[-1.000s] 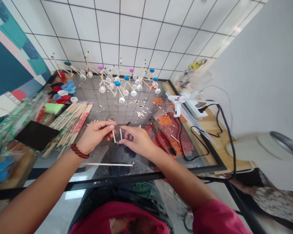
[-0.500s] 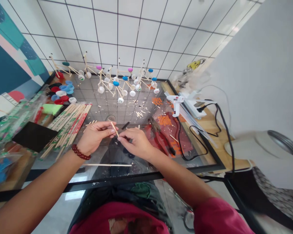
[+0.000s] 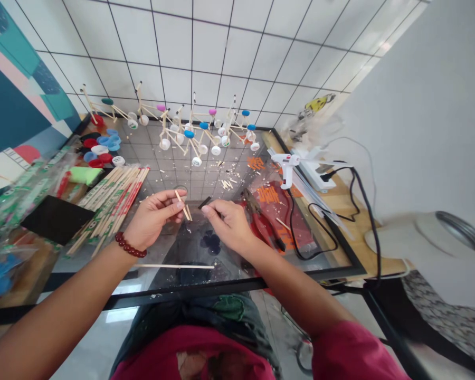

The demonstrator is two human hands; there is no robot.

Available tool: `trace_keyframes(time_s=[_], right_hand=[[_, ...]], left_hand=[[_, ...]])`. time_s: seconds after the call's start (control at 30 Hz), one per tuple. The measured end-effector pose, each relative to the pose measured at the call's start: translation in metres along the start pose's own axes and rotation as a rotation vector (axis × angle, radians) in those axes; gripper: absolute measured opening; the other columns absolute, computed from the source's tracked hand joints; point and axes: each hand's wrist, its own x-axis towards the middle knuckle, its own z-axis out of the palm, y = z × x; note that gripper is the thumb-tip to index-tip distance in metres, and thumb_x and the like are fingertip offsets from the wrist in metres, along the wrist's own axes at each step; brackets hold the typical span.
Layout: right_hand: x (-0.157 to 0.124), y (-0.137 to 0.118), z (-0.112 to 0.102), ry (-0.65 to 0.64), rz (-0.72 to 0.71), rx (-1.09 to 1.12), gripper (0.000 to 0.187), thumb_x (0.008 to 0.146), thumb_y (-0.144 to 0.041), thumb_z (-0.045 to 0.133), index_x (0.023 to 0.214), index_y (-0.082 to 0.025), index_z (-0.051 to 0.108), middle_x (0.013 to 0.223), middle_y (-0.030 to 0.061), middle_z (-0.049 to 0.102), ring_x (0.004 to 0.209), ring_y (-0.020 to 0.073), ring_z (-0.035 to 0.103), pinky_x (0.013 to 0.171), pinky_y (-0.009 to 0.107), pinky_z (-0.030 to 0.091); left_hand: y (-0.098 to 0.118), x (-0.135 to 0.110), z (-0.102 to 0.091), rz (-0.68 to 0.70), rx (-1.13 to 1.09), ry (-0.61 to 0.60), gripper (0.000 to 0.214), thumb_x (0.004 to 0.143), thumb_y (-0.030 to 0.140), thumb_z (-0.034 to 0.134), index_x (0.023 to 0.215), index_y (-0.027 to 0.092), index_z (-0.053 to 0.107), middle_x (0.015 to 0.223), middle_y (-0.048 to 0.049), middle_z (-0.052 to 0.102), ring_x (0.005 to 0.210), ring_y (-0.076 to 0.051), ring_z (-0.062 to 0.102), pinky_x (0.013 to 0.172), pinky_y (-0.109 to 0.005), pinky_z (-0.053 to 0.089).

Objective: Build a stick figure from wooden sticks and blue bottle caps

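Between the thumb and fingers of my left hand (image 3: 158, 214) is a short cut piece of wooden chopstick (image 3: 182, 203), tilted, its lower end free. A second short pale stick (image 3: 189, 212) shows right beside it; whether I hold that one too is unclear. My right hand (image 3: 227, 219) is closed, with thumb and index fingertips at a small black strip (image 3: 204, 202) over the glass tabletop. Below both hands, a long thin stick (image 3: 176, 267) lies near the table's front edge.
Small stick-built bicycles (image 3: 198, 134) with bottle-cap wheels stand at the back. Chopsticks in wrappers (image 3: 111, 203), a black sheet (image 3: 57, 219) and bottle caps (image 3: 103, 148) lie left. Rightward are pliers (image 3: 261, 219), a glue gun (image 3: 285, 168) with a looping cable, and a power strip (image 3: 316, 171).
My right hand has let go of the stick's lower end and moved slightly right and up to the black strip. My left hand still holds the stick in nearly the same place.
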Motion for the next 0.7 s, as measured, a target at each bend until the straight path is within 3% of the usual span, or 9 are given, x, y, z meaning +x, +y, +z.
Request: trace_keyframes(time_s=[0.13, 0.3, 0.37, 0.53, 0.6, 0.7], right_hand=[[0.0, -0.001, -0.008, -0.019, -0.02, -0.034, 0.041, 0.11, -0.041, 0.063, 0.076, -0.02, 0.07, 0.071, 0.0001, 0.072, 0.067, 0.0151, 0.063, 0.075, 0.031, 0.042], [-0.006, -0.013, -0.011, -0.479, -0.323, -0.086, 0.043, 0.088, -0.054, 0.092, 0.074, -0.019, 0.072, 0.07, -0.0019, 0.072, 0.069, 0.0151, 0.064, 0.078, 0.033, 0.037], [-0.008, -0.018, -0.009, -0.593, -0.401, -0.163, 0.047, 0.082, -0.059, 0.095, 0.075, -0.019, 0.072, 0.071, -0.0016, 0.072, 0.072, 0.0169, 0.064, 0.077, 0.034, 0.036], [-0.009, -0.021, -0.008, -0.679, -0.448, -0.287, 0.04, 0.089, -0.055, 0.091, 0.081, -0.019, 0.075, 0.074, 0.0005, 0.075, 0.076, 0.0191, 0.065, 0.077, 0.034, 0.034], [-0.008, -0.022, -0.009, -0.673, -0.461, -0.297, 0.03, 0.094, -0.044, 0.089, 0.083, -0.019, 0.077, 0.077, 0.0014, 0.076, 0.078, 0.0192, 0.066, 0.077, 0.034, 0.034], [-0.008, -0.023, -0.01, -0.654, -0.471, -0.328, 0.017, 0.097, -0.029, 0.08, 0.083, -0.019, 0.078, 0.078, 0.0023, 0.078, 0.077, 0.0193, 0.065, 0.076, 0.036, 0.033]], left_hand=[[0.0, 0.001, -0.003, 0.095, 0.116, 0.02, 0.045, 0.06, 0.035, 0.102, 0.098, 0.018, 0.086, 0.069, 0.0027, 0.067, 0.06, -0.011, 0.061, 0.057, -0.024, 0.053], [0.007, -0.001, -0.01, 0.279, 0.41, 0.068, 0.04, 0.076, 0.035, 0.089, 0.112, 0.018, 0.083, 0.078, 0.0012, 0.069, 0.071, -0.015, 0.064, 0.072, -0.03, 0.057], [0.008, 0.002, -0.015, 0.311, 0.444, 0.093, 0.042, 0.08, 0.035, 0.085, 0.118, 0.019, 0.08, 0.08, 0.001, 0.068, 0.072, -0.016, 0.065, 0.074, -0.031, 0.058], [0.005, 0.014, -0.026, 0.312, 0.413, 0.246, 0.056, 0.083, 0.032, 0.078, 0.137, 0.02, 0.07, 0.08, 0.0035, 0.065, 0.065, -0.015, 0.064, 0.067, -0.03, 0.055], [0.003, 0.014, -0.024, 0.269, 0.398, 0.238, 0.059, 0.082, 0.03, 0.079, 0.139, 0.02, 0.067, 0.075, 0.0046, 0.063, 0.063, -0.015, 0.065, 0.063, -0.029, 0.054], [0.004, 0.009, -0.016, 0.21, 0.312, 0.186, 0.056, 0.074, 0.029, 0.088, 0.126, 0.019, 0.069, 0.073, 0.0047, 0.065, 0.065, -0.016, 0.068, 0.063, -0.028, 0.055]])
